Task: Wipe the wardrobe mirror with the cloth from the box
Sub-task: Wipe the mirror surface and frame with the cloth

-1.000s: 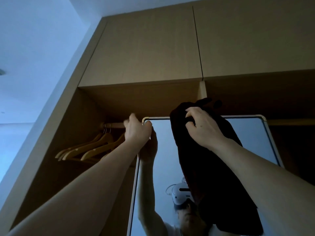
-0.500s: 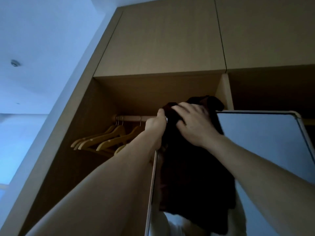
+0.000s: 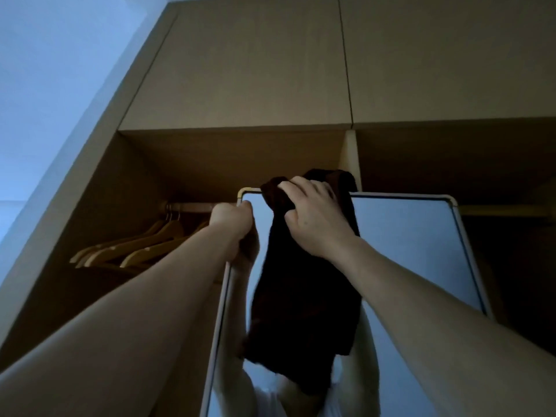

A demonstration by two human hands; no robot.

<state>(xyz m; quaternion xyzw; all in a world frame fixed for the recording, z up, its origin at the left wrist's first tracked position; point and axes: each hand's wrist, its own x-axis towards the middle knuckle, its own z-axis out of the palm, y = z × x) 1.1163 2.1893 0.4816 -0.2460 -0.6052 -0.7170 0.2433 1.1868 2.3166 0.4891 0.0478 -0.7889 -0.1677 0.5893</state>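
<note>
The wardrobe mirror (image 3: 406, 251) stands tall in a pale rounded frame inside the open wardrobe. My left hand (image 3: 231, 221) grips the mirror's left frame edge just below its top left corner. My right hand (image 3: 313, 218) presses a dark cloth (image 3: 304, 311) against the glass near the mirror's top edge. The cloth hangs down long over the glass, with part of it bunched above the frame. My arms and the cloth are reflected in the glass.
Several wooden hangers (image 3: 132, 251) hang on a rail (image 3: 192, 207) left of the mirror. Closed upper cabinet doors (image 3: 246, 70) sit above the open compartment. A wardrobe divider (image 3: 350, 155) stands behind the mirror top. A pale wall (image 3: 60, 85) lies to the left.
My right hand and the cloth slid left toward the mirror's top left corner, then shifted a little right again. My left hand kept its hold on the frame edge.
</note>
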